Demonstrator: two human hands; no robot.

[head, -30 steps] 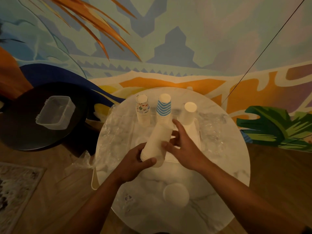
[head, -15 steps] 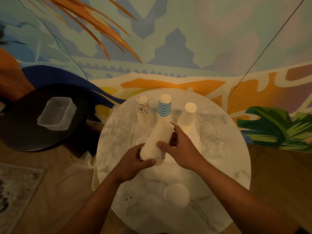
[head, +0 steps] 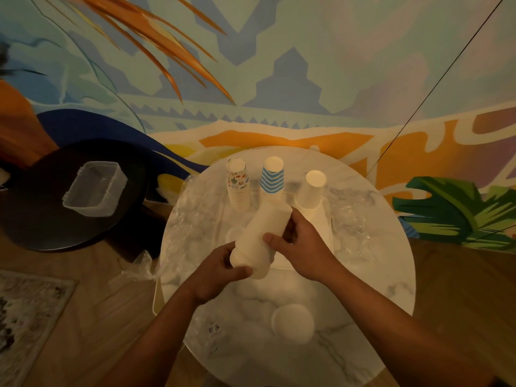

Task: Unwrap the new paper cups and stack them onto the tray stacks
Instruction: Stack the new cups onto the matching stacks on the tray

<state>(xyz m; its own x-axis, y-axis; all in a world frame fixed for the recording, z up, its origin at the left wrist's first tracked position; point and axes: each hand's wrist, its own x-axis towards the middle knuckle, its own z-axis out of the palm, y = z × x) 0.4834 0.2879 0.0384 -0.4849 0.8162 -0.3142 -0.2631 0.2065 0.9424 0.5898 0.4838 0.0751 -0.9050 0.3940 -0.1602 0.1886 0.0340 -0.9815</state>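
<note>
A: Start with the big things. What's set out?

B: A round marble counter against a painted wall. A white tray sits on it, toward the far side. Loose clear wrap lies crumpled on the counter to the right of the tray, and more hangs off the left edge.

A: And on the tray?

B: Three upside-down stacks at the far end: a patterned stack, a blue striped stack and a plain white stack.

A: Where are the new cups?

B: A bundle of white cups is held tilted over the tray, its closed end pointing toward the stacks. The left hand grips the open-rim end; the right hand is curled around the middle, thumb on top.

A: Still wrapped?

B: I can't tell; no film shows plainly on the bundle in this dim light.

A: So how far along is it?

B: Judging by the loose wrap lying about, some sleeves look already opened and stacked. This bundle isn't on any stack yet; it likely belongs on the plain white one. A single white cup also stands alone on the near counter, outside the tray.
</note>
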